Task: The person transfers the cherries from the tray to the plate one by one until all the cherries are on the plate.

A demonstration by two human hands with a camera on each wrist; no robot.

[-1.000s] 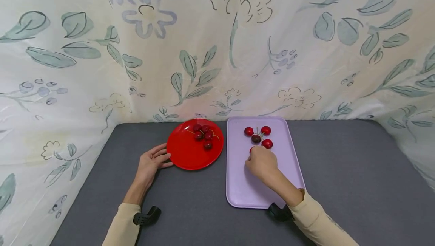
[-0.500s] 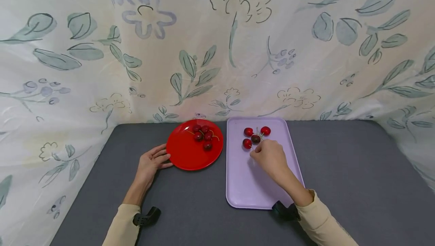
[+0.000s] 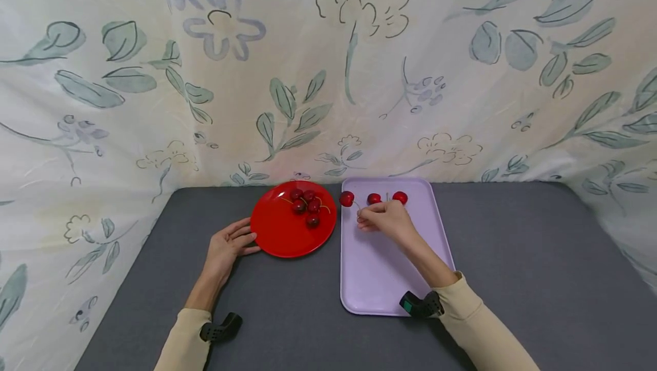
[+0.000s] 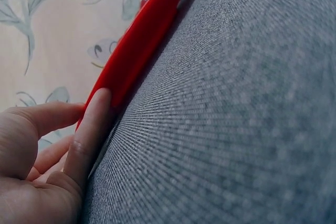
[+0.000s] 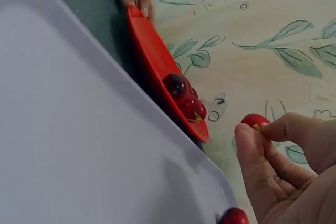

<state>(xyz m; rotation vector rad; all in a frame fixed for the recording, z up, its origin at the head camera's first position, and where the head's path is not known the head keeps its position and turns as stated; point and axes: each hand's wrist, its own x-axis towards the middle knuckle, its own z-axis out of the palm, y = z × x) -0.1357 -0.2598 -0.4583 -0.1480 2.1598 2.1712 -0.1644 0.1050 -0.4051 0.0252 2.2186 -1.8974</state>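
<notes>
My right hand (image 3: pixel 387 220) pinches a red cherry (image 3: pixel 347 199) by its stem over the left edge of the lilac tray (image 3: pixel 395 285). In the right wrist view this cherry (image 5: pixel 255 120) shows beside thumb and fingertip. On the tray behind the hand lie red cherries (image 3: pixel 400 197); the hand hides part of that group. My left hand (image 3: pixel 226 248) holds the left rim of the red plate (image 3: pixel 287 243), with fingers on both sides of the rim in the left wrist view. Several dark red cherries (image 3: pixel 312 220) with stems rest on the plate's upper right.
Plate and tray stand side by side on a dark grey cloth (image 3: pixel 287 308), a narrow gap between them. A floral curtain (image 3: pixel 226 103) rises behind the table's far edge. Both wrists wear a black band (image 3: pixel 220 330).
The right hand has lifted a cherry by its stem from the group and carried it left, to the tray's left edge. The left hand and the plate have stayed put.
</notes>
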